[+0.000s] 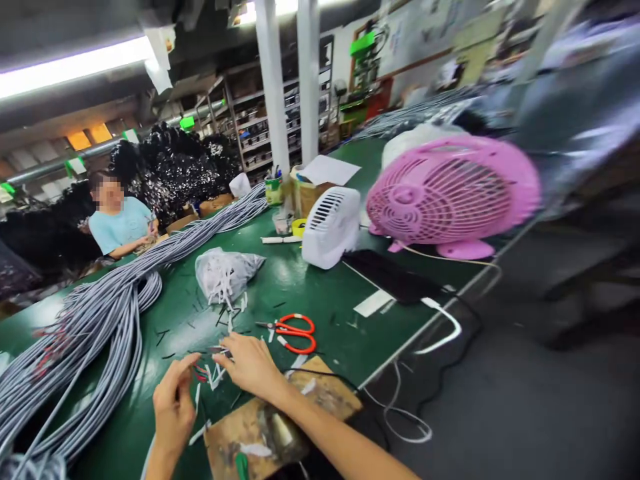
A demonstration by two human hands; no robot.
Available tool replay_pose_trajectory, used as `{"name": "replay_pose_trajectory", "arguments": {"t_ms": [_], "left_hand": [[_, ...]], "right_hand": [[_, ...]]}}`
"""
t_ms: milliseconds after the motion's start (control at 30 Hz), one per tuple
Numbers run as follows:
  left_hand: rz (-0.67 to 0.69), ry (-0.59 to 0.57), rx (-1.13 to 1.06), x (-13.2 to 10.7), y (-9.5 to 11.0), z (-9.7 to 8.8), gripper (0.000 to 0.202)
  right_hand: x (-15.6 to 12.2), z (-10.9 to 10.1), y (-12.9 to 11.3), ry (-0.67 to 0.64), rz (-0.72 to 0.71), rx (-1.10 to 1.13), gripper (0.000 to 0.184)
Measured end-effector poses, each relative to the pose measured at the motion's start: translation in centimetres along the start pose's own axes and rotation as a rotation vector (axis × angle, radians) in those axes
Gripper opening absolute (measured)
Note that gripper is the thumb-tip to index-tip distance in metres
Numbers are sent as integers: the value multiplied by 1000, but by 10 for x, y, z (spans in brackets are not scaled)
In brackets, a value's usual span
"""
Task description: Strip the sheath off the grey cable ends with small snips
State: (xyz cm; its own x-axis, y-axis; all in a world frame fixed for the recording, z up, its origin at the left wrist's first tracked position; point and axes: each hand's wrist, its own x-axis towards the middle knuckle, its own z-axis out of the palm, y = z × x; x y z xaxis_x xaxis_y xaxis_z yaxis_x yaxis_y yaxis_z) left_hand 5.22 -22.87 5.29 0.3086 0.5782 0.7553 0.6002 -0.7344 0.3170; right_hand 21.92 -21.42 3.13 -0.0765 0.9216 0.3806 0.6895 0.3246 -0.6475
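My left hand (175,400) is closed, thumb and fingers bent together over the green table (280,280). Thin red and green wires (201,373) stick out by its fingertips, and a grey cable (147,461) runs beneath its wrist. Facing it, my right hand (253,365) has its thumb against the fingers; a small dark piece shows there, too little to name. White strips (215,379) lie between the two hands. Just beyond the right hand rest red-handled scissors (297,333). Under the right forearm is a stained wooden board (233,433) with a metal cylinder (284,430).
Bundled grey cables (165,257) run along the left side. A bag of white strips (225,273), a white fan (331,227), a pink fan (450,193) and a dark phone-like slab (395,275) stand farther back. Across the table sits another person (120,223).
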Motion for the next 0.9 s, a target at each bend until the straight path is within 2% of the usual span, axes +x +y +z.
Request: {"name": "replay_pose_trajectory", "arguments": {"t_ms": [67, 133, 233, 333, 433, 500, 567, 633, 800, 900], "left_hand": [[-61, -32, 96, -3, -8, 2, 25], [-84, -76, 140, -4, -15, 3, 25], [-98, -135, 166, -4, -25, 5, 28], [-129, -169, 200, -4, -34, 6, 29], [-157, -190, 230, -5, -43, 7, 30], [-188, -209, 242, -6, -48, 9, 31], [-219, -214, 268, -8, -51, 12, 32], [-235, -224, 306, -10, -52, 16, 33], [-248, -328, 376, -22, -48, 24, 35], [-280, -342, 402, -32, -46, 25, 36]], "right_hand": [[-9, 1, 9, -16, -19, -47, 5], [-18, 0, 17, 5, -55, -61, 4], [-30, -18, 37, 149, -65, -57, 12], [-48, -58, 82, 399, 50, -95, 23], [-72, -105, 144, 653, 265, -192, 32], [-87, -130, 180, 759, 394, -271, 42], [-93, -145, 203, 741, 569, -452, 51], [-91, -153, 214, 665, 677, -558, 56], [-71, -166, 218, 605, 742, -591, 62], [-68, -169, 224, 588, 720, -580, 58]]}}
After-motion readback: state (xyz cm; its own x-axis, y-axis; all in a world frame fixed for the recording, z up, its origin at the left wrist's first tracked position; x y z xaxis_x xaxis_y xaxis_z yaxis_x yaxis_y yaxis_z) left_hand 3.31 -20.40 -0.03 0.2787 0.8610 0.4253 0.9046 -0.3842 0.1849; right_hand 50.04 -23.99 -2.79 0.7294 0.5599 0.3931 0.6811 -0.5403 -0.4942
